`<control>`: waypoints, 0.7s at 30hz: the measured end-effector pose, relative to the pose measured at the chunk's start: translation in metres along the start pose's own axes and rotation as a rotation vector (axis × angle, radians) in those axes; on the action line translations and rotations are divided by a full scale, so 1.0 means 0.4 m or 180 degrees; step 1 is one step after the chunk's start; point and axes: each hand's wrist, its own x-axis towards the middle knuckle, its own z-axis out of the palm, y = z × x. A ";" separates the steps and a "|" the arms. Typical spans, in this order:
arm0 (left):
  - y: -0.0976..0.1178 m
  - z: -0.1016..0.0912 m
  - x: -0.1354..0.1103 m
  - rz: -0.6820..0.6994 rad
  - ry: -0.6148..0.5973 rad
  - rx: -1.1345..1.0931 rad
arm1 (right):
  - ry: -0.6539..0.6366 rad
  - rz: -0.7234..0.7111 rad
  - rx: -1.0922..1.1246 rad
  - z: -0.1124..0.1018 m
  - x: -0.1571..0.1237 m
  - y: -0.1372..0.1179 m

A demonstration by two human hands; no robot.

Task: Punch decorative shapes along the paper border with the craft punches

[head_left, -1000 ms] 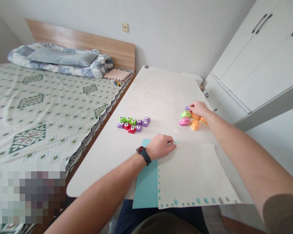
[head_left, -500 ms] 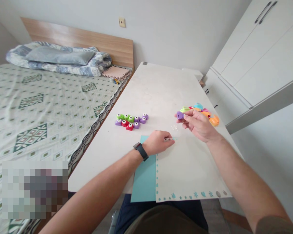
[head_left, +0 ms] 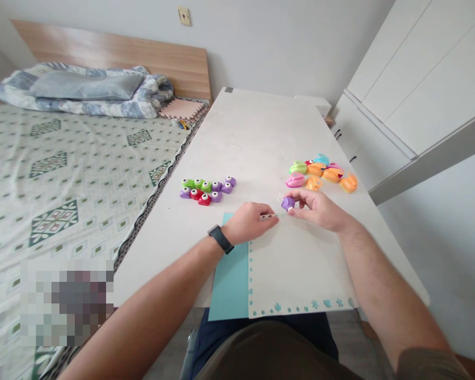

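Note:
Between the thumb and fingers of my right hand (head_left: 320, 210) is a small purple craft punch (head_left: 288, 204), just above the far edge of the white paper (head_left: 301, 264). My left hand (head_left: 250, 221) is closed on that paper's far edge, which is lifted and shows a few punched holes. Shapes are punched along the sheet's left and near edges, and turquoise shows through them. Under it lies a turquoise sheet (head_left: 230, 287), sticking out on the left. Tiny white paper scraps (head_left: 278, 197) lie beside the purple punch.
Several small green, purple and red punches (head_left: 205, 199) stand in rows on the white table (head_left: 257, 132) at left. Larger orange, pink, green and blue punches (head_left: 315, 169) are grouped at right. A bed (head_left: 98, 174) adjoins the table's left side; white cabinets (head_left: 415, 79) stand at right.
My right hand has lowered the purple punch towards the paper's far edge and turned it, so its white button now faces me. My left hand keeps its hold. The view has shifted slightly.

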 end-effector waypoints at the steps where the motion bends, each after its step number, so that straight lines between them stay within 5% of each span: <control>1: 0.001 0.000 0.000 -0.0001 0.0001 0.0001 | -0.0017 0.0008 -0.0087 -0.001 -0.005 0.004; 21: -0.003 0.005 0.003 -0.0033 0.0054 0.0105 | -0.0082 -0.0009 -0.0477 -0.013 -0.044 0.025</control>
